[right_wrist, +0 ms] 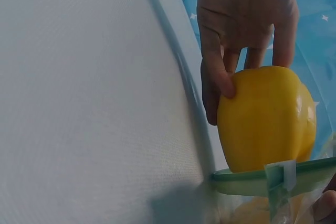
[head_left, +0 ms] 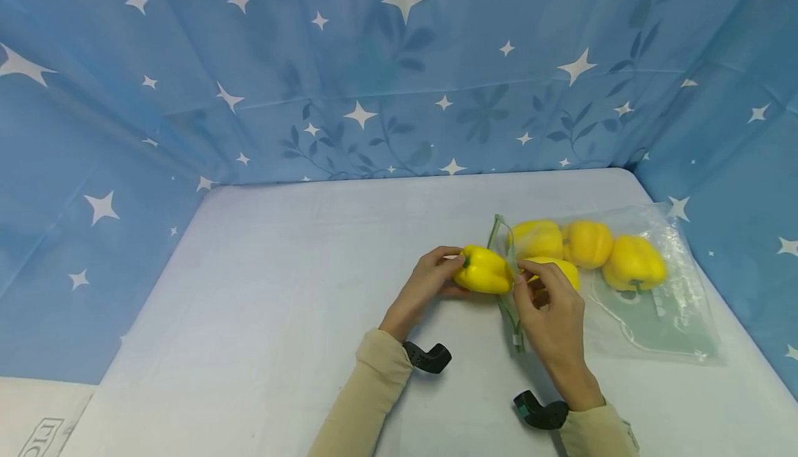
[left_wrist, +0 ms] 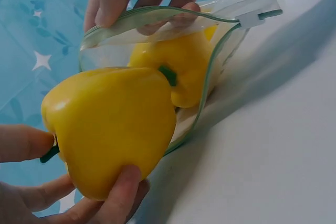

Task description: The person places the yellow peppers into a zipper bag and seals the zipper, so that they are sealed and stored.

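My left hand (head_left: pixel 430 278) grips a yellow bell pepper (head_left: pixel 485 270) with a green stem, its fingers spread round the stem end. The pepper stands at the open mouth of a clear zip bag (left_wrist: pixel 205 85) with a green zip edge and a slider. My right hand (head_left: pixel 551 305) pinches the bag's rim, holding the mouth apart. Inside the bag, another yellow pepper (left_wrist: pixel 181 61) lies just behind the opening, with several more peppers (head_left: pixel 634 263) deeper in. In the right wrist view, the held pepper (right_wrist: pixel 266 119) overlaps the green rim (right_wrist: pixel 241 181). The right fingertips are partly hidden there.
The bag lies on its side on a white table (head_left: pixel 280 291), towards the right edge. A blue curtain (head_left: pixel 349 62) with stars hangs behind and at both sides. A printed pale item (head_left: pixel 46 415) is at the lower left.
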Action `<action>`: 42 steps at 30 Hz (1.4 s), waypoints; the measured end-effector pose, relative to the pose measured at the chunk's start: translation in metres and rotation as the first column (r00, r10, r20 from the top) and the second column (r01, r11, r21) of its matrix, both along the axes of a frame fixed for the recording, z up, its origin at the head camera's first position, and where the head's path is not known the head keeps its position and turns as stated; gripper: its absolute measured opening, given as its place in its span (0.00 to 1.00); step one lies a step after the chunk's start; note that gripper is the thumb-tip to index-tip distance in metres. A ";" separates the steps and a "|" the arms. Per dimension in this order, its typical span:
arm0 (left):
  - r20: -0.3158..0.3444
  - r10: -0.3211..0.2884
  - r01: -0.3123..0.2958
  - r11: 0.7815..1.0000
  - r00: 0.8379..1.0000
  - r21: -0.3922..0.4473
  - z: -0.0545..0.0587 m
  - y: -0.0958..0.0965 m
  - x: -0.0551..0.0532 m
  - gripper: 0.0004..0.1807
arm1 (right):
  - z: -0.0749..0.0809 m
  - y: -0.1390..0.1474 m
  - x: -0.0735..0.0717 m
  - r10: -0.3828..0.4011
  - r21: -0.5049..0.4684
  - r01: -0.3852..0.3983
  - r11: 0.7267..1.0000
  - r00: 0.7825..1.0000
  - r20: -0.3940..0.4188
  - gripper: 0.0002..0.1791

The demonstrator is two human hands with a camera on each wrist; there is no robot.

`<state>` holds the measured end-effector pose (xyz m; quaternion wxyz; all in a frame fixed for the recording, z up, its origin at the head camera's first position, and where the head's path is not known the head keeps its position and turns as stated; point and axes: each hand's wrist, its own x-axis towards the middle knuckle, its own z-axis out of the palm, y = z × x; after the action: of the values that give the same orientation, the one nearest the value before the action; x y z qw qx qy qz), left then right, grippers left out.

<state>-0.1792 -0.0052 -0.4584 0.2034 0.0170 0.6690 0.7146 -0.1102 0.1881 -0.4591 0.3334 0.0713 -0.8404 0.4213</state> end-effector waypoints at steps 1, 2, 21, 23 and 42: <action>-0.003 0.005 -0.005 1.000 1.000 -0.003 0.000 0.001 0.000 0.23 | 0.000 0.000 0.000 0.001 -0.001 -0.001 1.000 1.000 0.001 0.13; -0.008 0.008 -0.009 1.000 1.000 -0.011 0.000 0.001 0.001 0.23 | 0.000 0.000 0.000 0.002 -0.003 -0.002 1.000 1.000 0.002 0.13; -0.217 -0.072 0.021 0.973 0.973 -0.230 -0.005 0.014 0.005 0.20 | 0.000 -0.002 0.000 0.006 -0.001 -0.006 1.000 1.000 -0.014 0.12; -0.232 -0.085 0.024 0.967 0.969 -0.254 -0.005 0.017 0.005 0.20 | -0.001 -0.002 0.000 0.010 -0.005 -0.011 1.000 1.000 -0.026 0.12; -0.273 -0.426 0.340 0.887 0.863 -0.313 0.002 -0.003 0.002 0.38 | 0.000 -0.002 0.000 0.011 0.011 -0.011 1.000 0.999 -0.038 0.12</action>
<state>-0.1775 -0.0085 -0.4567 0.2266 0.2450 0.7625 0.5542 -0.1100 0.1858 -0.4587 0.3465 0.0856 -0.8357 0.4174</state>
